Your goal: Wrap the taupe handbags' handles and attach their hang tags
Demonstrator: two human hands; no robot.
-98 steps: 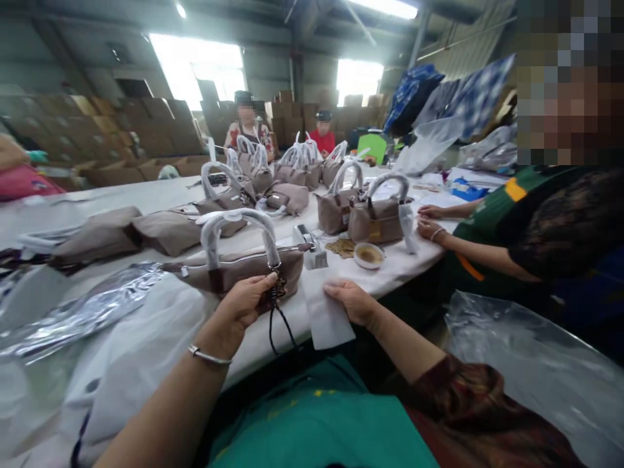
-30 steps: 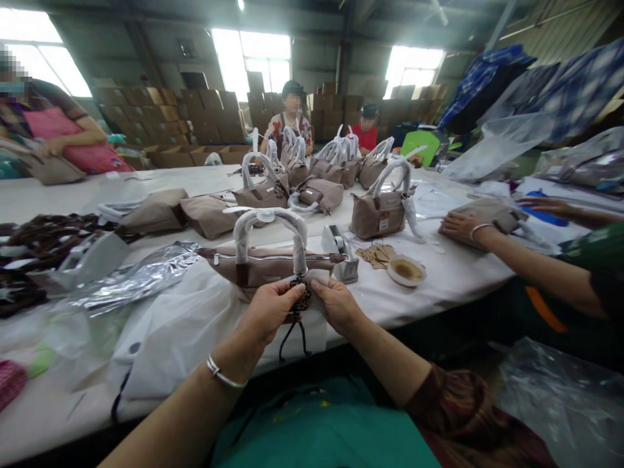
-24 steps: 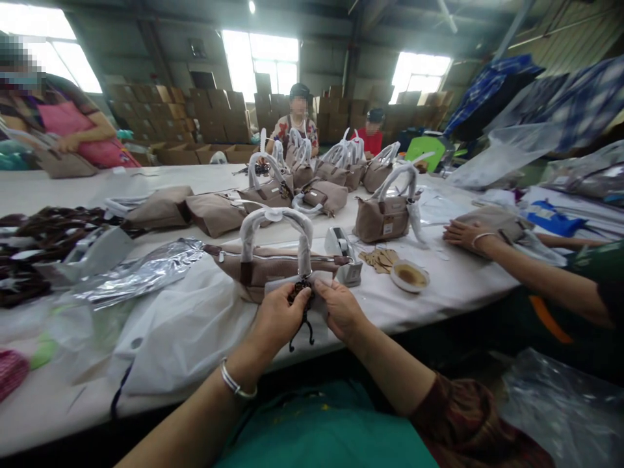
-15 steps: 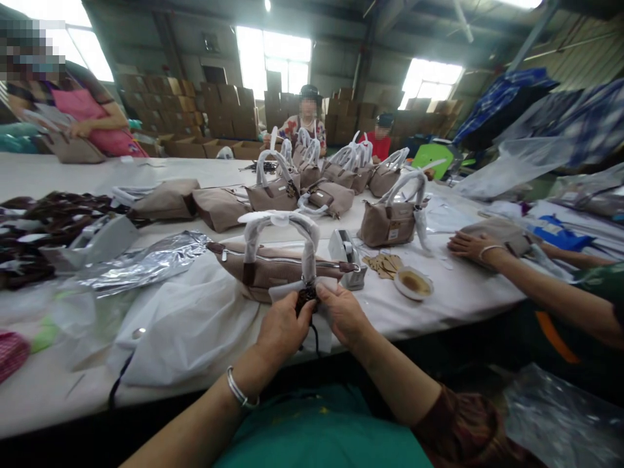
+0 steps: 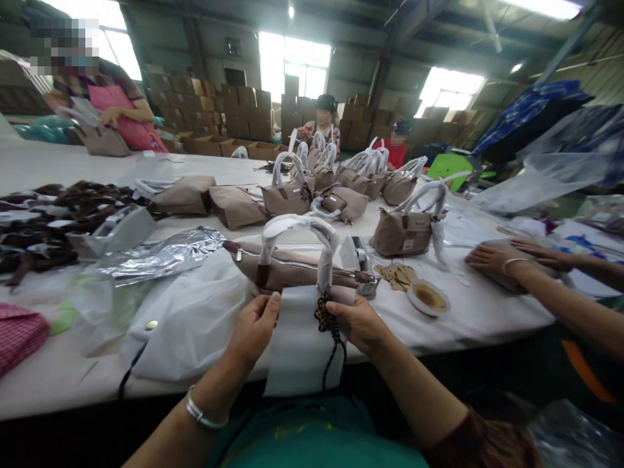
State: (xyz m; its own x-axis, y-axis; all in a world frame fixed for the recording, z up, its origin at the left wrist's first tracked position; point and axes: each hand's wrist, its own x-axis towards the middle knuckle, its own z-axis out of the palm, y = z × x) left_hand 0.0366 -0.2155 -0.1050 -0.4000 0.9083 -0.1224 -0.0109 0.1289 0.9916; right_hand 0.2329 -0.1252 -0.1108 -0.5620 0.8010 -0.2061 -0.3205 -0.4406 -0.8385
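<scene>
A taupe handbag [image 5: 297,268] with wrapped handles [image 5: 327,250] stands at the table's front edge. A white sheet [image 5: 298,348] hangs down in front of it. My left hand [image 5: 256,325] pinches the sheet's left edge between thumb and fingers. On the other side, my right hand [image 5: 358,322] pinches the sheet's right edge, with its thumb by a dark patterned charm [image 5: 322,315]. The charm's black cord dangles over the sheet.
More taupe bags [image 5: 287,198] stand across the table [image 5: 209,162]. A round dish [image 5: 429,298] and brown tags [image 5: 396,276] lie to the right. Silver foil [image 5: 170,253] and white plastic [image 5: 195,331] lie left. A co-worker's hands [image 5: 497,259] rest on a bag at right.
My hands have moved apart from the charm. The white sheet, bunched before, now hangs spread out between them. The camera view has shifted slightly left.
</scene>
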